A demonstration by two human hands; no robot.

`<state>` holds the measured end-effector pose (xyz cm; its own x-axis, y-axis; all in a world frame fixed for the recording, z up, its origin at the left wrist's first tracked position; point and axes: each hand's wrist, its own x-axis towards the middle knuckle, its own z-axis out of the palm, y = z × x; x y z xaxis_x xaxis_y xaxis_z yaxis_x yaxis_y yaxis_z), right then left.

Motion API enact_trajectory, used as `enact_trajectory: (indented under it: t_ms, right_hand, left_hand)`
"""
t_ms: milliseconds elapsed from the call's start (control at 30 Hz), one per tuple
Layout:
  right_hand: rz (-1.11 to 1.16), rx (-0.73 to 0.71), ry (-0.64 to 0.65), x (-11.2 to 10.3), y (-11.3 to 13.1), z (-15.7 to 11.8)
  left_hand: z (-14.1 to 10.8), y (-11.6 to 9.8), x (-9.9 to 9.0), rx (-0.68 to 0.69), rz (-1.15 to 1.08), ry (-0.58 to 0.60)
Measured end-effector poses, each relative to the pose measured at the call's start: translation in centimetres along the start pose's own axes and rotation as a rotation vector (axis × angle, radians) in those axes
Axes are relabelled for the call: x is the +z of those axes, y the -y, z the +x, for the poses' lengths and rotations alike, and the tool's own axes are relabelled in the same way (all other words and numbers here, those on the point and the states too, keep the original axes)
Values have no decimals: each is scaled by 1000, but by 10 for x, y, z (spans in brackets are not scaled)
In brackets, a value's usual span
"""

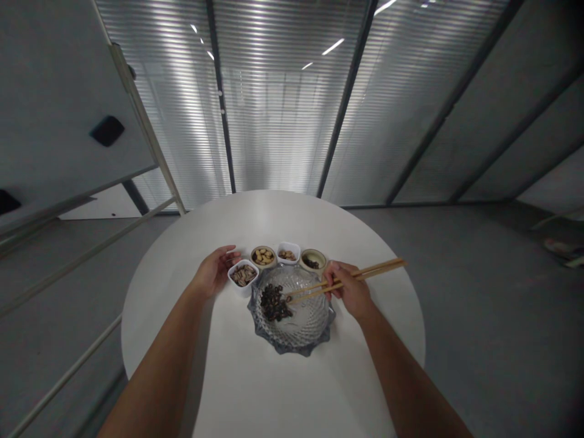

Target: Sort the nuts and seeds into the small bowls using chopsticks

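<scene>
My right hand (345, 287) is closed on a pair of wooden chopsticks (374, 269), whose tips reach into a scalloped glass plate (310, 319). Dark seeds or beans (274, 303) are heaped on the plate's left side, and the tips are at the heap's right edge. My left hand (218, 271) rests at the left, fingers apart and holding nothing, beside a square white bowl (232, 285) of striped seeds. Behind the plate are a round bowl of pale nuts (263, 256), a white bowl of brown nuts (287, 253) and a round bowl (319, 255) with a few dark pieces.
Everything stands on a round white table (274, 213). A whiteboard (68, 91) on a metal frame (150, 137) rises at the left, close to the table. Windows with blinds (274, 121) are beyond the table.
</scene>
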<state>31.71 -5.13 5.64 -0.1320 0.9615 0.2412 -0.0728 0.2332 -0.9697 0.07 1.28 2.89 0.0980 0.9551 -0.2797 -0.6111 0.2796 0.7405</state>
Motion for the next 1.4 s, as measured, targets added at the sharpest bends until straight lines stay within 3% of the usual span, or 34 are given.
enact_trajectory:
  t_ms: [200,567,967,1200,1400]
  right_hand:
    - [-68,2,40,-4,-3,1]
    - [-44,36,-7,-4,-4,4]
    - [-26,18,-134,5,1,5]
    - [56,-74,-203,-1,8,3]
    - [87,-236,-400,-13,14,4]
  left_hand:
    - [1,1,-1,0,10,-2]
    - [3,1,-5,7,-2,14]
    - [1,-2,-2,9,20,0]
    - [1,-2,-1,6,0,-27]
    - [3,0,-1,24,20,-2]
